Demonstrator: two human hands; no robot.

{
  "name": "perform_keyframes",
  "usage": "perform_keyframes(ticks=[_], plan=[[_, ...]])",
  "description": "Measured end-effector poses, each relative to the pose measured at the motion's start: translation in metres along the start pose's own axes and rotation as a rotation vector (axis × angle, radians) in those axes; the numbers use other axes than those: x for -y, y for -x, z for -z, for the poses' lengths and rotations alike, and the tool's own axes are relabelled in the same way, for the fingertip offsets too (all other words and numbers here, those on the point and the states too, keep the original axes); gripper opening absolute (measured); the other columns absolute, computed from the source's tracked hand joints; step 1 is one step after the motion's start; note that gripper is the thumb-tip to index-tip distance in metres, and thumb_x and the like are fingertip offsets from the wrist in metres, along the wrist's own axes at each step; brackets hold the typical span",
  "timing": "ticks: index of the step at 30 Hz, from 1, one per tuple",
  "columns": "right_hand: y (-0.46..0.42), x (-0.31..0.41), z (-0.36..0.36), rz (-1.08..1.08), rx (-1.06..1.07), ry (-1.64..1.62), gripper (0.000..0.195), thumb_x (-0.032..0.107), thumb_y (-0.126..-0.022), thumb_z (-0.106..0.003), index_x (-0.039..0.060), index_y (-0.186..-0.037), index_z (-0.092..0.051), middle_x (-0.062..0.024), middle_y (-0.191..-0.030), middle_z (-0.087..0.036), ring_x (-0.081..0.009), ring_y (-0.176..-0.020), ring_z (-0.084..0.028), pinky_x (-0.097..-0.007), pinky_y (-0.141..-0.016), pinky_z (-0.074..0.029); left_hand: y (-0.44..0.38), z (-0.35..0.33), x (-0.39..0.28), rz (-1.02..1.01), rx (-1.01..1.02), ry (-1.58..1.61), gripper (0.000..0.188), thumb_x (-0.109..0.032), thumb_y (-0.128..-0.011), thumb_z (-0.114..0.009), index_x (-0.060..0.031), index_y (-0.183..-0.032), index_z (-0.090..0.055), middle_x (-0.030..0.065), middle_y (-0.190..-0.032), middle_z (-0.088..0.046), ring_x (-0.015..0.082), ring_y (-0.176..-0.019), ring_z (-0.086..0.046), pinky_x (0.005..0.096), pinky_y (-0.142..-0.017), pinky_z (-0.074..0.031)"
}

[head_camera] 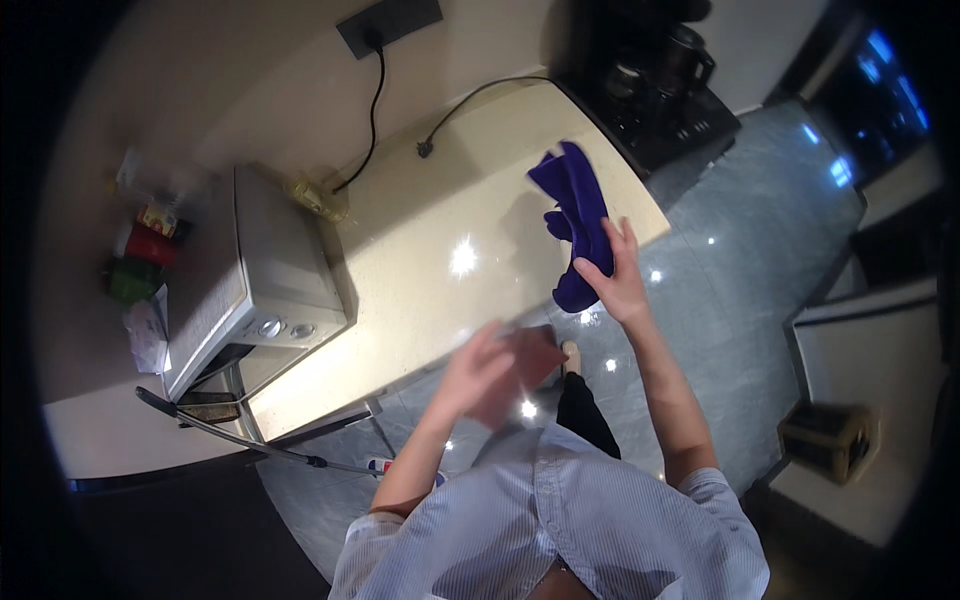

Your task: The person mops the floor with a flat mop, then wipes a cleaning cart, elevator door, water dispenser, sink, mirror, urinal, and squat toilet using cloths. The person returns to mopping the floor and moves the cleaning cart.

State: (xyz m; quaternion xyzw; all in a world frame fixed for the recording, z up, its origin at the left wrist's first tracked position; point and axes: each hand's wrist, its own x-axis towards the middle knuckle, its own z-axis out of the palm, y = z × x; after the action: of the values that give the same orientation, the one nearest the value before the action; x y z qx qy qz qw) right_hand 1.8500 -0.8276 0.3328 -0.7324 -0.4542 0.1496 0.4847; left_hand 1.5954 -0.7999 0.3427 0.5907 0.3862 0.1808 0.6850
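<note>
My right hand (619, 285) holds a purple cloth (581, 217) between thumb and fingers. The cloth hangs in loose folds above the right end of a pale countertop (420, 277), its lower end reaching past the front edge. Closer to my body, my left hand (480, 375) is blurred, with its fingers spread over a reddish-brown piece, perhaps a cloth (525, 371). Whether the left fingers grip that piece cannot be made out.
A white countertop oven with knobs (292, 300) stands at left, a yellowish bottle (319, 199) behind it. A loose plug (424, 148) lies near the wall. Black appliances (645, 97) stand beyond the counter's right end. A metal pole (247, 442) leans at lower left.
</note>
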Motion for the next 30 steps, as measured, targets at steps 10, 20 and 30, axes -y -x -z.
perform_keyframes(ticks=[10,20,30], plan=[[-0.204,-0.160,-0.137,0.288,0.044,0.756,0.061,0.043,-0.079,-0.048,0.0097,-0.128,-0.036,-0.0214,-0.133,-0.029,-0.0401,-0.123,-0.024,-0.0526,-0.099,-0.018,0.047,-0.027,0.109,0.616,-0.308,-0.005,0.042,-0.020,-0.077,-0.062,-0.0014,-0.113,-0.051,0.0119,-0.075,-0.061,0.0150,-0.069,-0.057,0.0275,-0.064,-0.045],[-0.110,-0.031,-0.291,0.604,0.414,0.364,0.060,0.036,-0.073,-0.058,0.0077,-0.123,-0.043,-0.0302,-0.131,-0.023,-0.0461,-0.122,-0.020,-0.0513,-0.101,-0.016,0.079,-0.025,0.134,0.642,-0.591,0.378,0.037,-0.016,-0.080,-0.057,0.0028,-0.111,-0.051,0.0165,-0.094,-0.060,0.0215,-0.088,-0.057,0.0295,-0.076,-0.044],[0.023,0.046,-0.294,0.692,0.833,0.165,0.060,0.029,-0.069,-0.058,0.0035,-0.121,-0.045,-0.0206,-0.135,-0.028,-0.0337,-0.125,-0.025,-0.0429,-0.104,-0.015,0.052,0.003,0.129,0.469,-0.297,-0.040,0.033,-0.019,-0.078,-0.057,0.0008,-0.104,-0.053,0.0183,-0.085,-0.060,0.0266,-0.078,-0.060,0.0326,-0.069,-0.047]])
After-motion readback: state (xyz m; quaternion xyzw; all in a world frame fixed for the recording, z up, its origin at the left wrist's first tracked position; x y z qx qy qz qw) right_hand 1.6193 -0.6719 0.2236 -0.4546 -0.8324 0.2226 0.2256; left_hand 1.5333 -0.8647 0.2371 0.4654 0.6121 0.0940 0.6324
